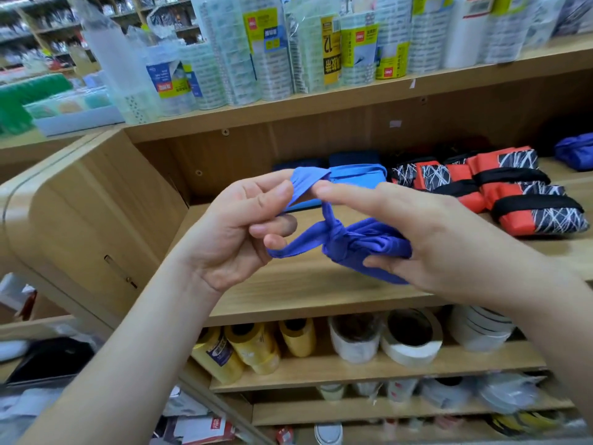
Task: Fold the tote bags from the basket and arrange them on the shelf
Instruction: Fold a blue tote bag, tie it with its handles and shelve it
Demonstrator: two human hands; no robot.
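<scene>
Soft matt blue cloth, that tote bag [369,248], creased and bunched. Below it the shelf [288,290] shows smooth pale wood grain; above it, glossy plastic-wrapped tape rolls [244,69].

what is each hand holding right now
Left hand: closed, pinching the blue strap.
Right hand: closed, holding the folded blue tote bag.

Bright, even indoor light from above; I see soft shadow beneath each shelf board [288,293]. Wide-angle bowing curves straight edges near the frame borders. Far tape rolls [244,59] and left margin are blurred; left hand [234,226], right hand [426,239] and blue tote bag [369,245] are sharpest.
</scene>
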